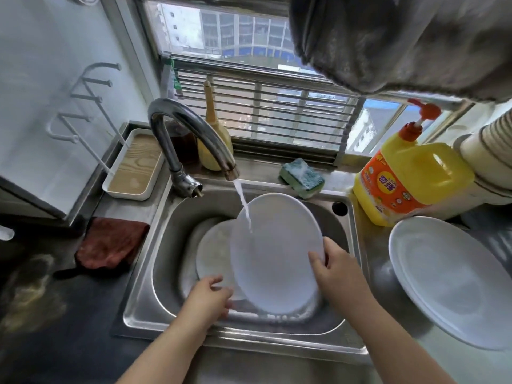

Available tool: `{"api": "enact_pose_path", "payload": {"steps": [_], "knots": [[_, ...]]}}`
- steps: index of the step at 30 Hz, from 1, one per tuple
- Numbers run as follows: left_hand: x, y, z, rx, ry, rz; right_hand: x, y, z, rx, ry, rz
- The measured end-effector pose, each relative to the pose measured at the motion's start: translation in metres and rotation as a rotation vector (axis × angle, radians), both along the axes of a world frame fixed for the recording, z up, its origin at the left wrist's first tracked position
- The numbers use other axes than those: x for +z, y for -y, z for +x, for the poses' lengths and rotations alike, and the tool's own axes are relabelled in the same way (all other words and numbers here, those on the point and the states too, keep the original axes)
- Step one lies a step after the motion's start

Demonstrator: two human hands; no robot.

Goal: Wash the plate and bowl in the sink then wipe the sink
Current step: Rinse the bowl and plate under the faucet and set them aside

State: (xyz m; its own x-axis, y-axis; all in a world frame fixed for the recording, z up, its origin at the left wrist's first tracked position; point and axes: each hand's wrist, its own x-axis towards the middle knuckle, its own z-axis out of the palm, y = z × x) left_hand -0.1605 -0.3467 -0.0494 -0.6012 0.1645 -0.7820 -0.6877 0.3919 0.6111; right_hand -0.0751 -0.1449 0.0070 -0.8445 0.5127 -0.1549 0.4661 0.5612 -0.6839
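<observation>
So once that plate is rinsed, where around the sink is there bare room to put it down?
Bare steel shows on the sink's front rim near the person, and on the dark counter below the red cloth. The right side is crowded: stacked plates and soap jug. The back ledge holds the sponge.

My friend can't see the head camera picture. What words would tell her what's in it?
Two hands hold a white plate tilted under running faucet water in a steel sink; the right hand grips its rim, the left hand is at its lower edge. A sponge and yellow soap bottle sit behind.
</observation>
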Motion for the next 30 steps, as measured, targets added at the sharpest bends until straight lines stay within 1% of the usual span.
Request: {"api": "enact_pose_path", "payload": {"steps": [1,3,5,7,9,11,13,14,15,17,19,21,22,25,27,30], "knots": [[0.002,-0.009,-0.003,-0.027,-0.029,0.014,-0.002,0.002,0.002,0.044,-0.009,0.154],[0.015,-0.03,-0.01,0.001,-0.033,0.144,-0.012,0.007,0.004,0.15,-0.002,0.468],[0.031,-0.045,-0.02,0.161,0.078,0.359,-0.025,0.015,0.006,0.259,-0.053,0.655],[0.036,-0.05,-0.028,0.377,0.22,0.513,-0.034,0.021,0.008,0.304,-0.152,0.728],[0.03,-0.045,-0.031,0.521,0.257,0.552,-0.043,0.021,0.013,0.318,-0.235,0.734],[0.024,-0.037,-0.028,0.585,0.289,0.566,-0.054,0.017,0.016,0.352,-0.247,0.701],[0.018,-0.027,-0.024,0.597,0.295,0.582,-0.062,0.015,0.018,0.388,-0.144,0.562],[0.016,-0.021,-0.023,0.595,0.28,0.601,-0.065,0.015,0.019,0.353,-0.091,0.46],[0.015,-0.015,-0.023,0.589,0.262,0.62,-0.065,0.014,0.021,0.284,-0.023,0.291],[0.01,-0.003,-0.029,0.568,0.236,0.658,-0.057,0.016,0.018,0.038,0.039,-0.191],[0.008,0.009,-0.034,0.537,0.221,0.688,-0.049,0.015,0.002,-0.241,0.017,-0.599],[0.004,0.02,-0.038,0.489,0.197,0.72,-0.047,0.013,-0.019,-0.424,-0.054,-0.922],[0.003,0.023,-0.04,0.469,0.179,0.74,-0.049,0.012,-0.028,-0.484,-0.081,-1.003],[-0.001,0.034,-0.046,0.38,0.159,0.727,-0.054,0.008,-0.05,-0.608,-0.065,-1.095],[-0.004,0.037,-0.052,0.367,0.175,0.705,-0.059,0.004,-0.057,-0.681,-0.087,-1.171],[-0.01,0.033,-0.06,0.329,0.186,0.567,-0.057,0.0,-0.061,-0.738,-0.161,-1.245]]}}
